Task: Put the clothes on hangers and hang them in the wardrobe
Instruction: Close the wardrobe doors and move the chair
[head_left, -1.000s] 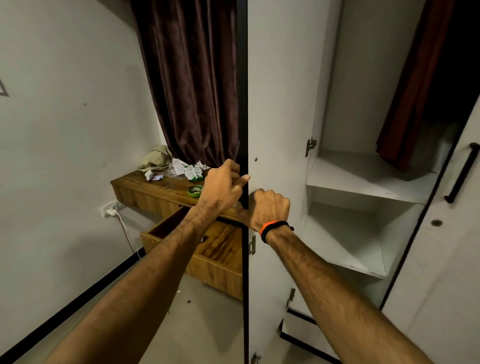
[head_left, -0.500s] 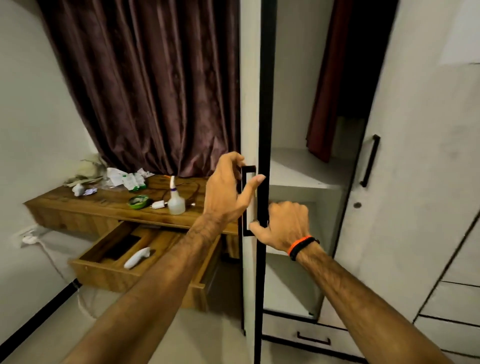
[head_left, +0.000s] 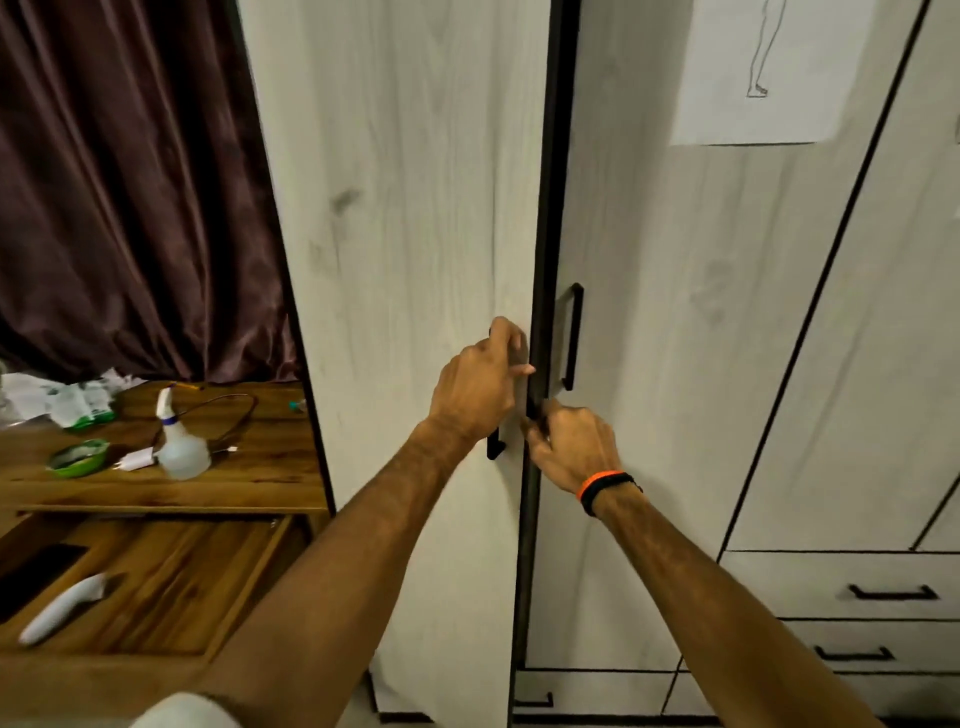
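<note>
1. Head view, wardrobe: pale wood-grain wardrobe (head_left: 701, 364) with black edging fills the middle and right. The left door (head_left: 415, 234) stands almost closed against its neighbour, with a dark gap along the meeting edge. No clothes or hangers show.
2. Left hand (head_left: 480, 387): fingers curled round the black bar handle (head_left: 493, 448) of the left door; the handle's lower end shows below the wrist.
3. Right hand (head_left: 574, 444): at the door's edge just below the left hand, fingers curled at the dark gap. Cannot tell whether they hold the edge or only touch it. An orange and black wristband (head_left: 602, 488) sits on this wrist.
4. Neighbouring door: its own black handle (head_left: 572, 338) is free, just right of the hands. A paper sheet with a line drawing (head_left: 758, 73) is stuck high up.
5. Lower right: drawers with black pulls (head_left: 893, 593).
6. Room, left: dark maroon curtain (head_left: 130, 182) behind a wooden desk (head_left: 249, 478). On it stand a spray bottle (head_left: 179, 449), a green bowl (head_left: 79, 458) and crumpled papers (head_left: 62, 400).
7. Below: an open drawer (head_left: 171, 587) holds a white handheld device (head_left: 62, 608).
</note>
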